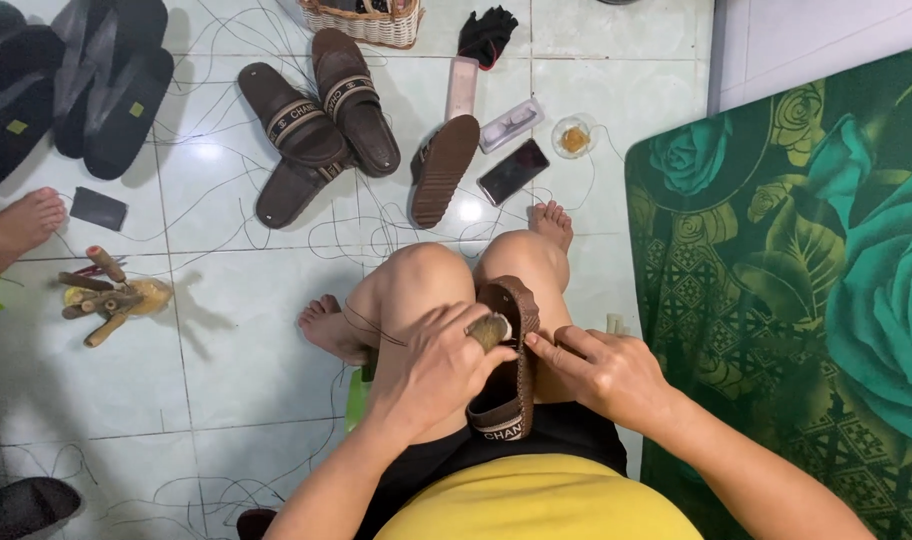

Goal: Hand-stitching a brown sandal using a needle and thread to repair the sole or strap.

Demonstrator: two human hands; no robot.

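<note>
- The left hand (438,368) is closing its grip on a wooden-handled tool (489,331), pressing it against the brown slide sandal (508,368).
- The right hand (606,372) is pinching the sandal's edge, its fingers (548,352) closed on it.
- The sandal is lying clamped between the person's knees, above the lap.
- On the tiled floor (226,330) beyond, a pair of brown slides (321,125), an overturned sandal (442,168), a phone (513,171) and loose thread are lying.
- A green floral mat (806,260) is lying to the right.

Yellow top, black shorts, bare arms and bare feet (no sleeves or gloves showing).
</note>
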